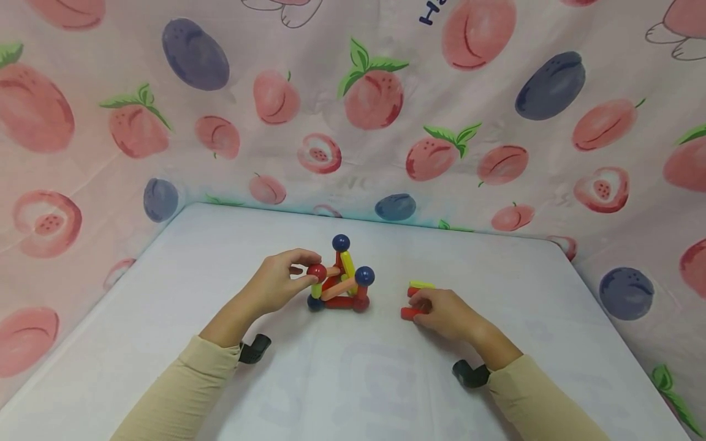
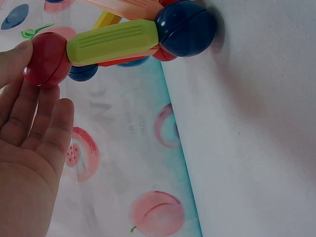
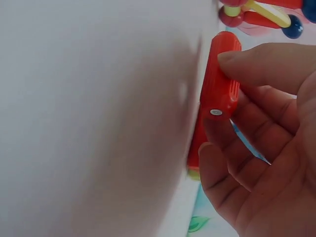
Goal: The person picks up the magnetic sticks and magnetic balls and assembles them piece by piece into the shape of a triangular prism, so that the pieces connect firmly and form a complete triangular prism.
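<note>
My left hand (image 1: 276,286) pinches a red ball (image 1: 317,272) between thumb and fingers. That ball tops an upright yellow-green rod (image 2: 113,42), whose other end meets a dark blue ball (image 2: 186,28) on the table. They belong to a frame of coloured rods and balls, with a blue ball (image 1: 341,243) at its highest corner and another blue ball (image 1: 364,275) at the right. Right of the frame, my right hand (image 1: 449,313) pinches a red rod (image 3: 220,81) with a small metal disc in its end. Just behind lies another red rod (image 3: 197,143), partly hidden by the fingers.
A yellow-green rod (image 1: 421,284) lies beside the loose red rod, beyond my right hand. The white table (image 1: 353,380) meets a fruit-printed cloth (image 1: 331,122) at its back and sides. Black straps' ends (image 1: 255,349) stick out at both wrists.
</note>
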Tool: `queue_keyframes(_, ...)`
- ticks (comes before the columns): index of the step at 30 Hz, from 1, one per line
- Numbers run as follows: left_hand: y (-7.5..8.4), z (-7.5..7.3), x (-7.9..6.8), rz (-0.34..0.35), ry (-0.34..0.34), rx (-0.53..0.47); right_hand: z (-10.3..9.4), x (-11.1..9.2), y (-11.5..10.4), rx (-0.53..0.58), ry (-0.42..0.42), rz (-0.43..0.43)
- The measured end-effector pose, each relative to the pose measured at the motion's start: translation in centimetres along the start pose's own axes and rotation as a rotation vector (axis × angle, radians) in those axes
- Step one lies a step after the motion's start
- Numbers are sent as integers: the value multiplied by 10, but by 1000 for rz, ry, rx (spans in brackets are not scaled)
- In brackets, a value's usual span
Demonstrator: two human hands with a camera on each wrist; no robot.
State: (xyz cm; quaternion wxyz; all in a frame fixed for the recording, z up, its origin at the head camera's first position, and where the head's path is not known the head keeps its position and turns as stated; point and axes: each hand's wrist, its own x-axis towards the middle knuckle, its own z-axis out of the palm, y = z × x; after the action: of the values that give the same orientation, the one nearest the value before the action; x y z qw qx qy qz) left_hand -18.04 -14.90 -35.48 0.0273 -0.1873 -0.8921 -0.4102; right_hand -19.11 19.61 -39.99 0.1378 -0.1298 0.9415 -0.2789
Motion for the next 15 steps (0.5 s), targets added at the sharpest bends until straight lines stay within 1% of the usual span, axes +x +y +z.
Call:
queue_keyframes(4, 0, 0, 0, 2, 3, -3, -4, 0, -7, 13, 35, -67)
queue_keyframes(8, 1, -1, -1, 7, 4, -12, -8, -1, -18, 32, 77, -135)
queue_keyframes(13, 1, 0, -1, 3, -1, -21, -14, -3, -37, 72, 126, -151)
queue_keyframes(15, 1, 0, -1, 4, -1, -21, -15, -3, -44, 86, 160, -170)
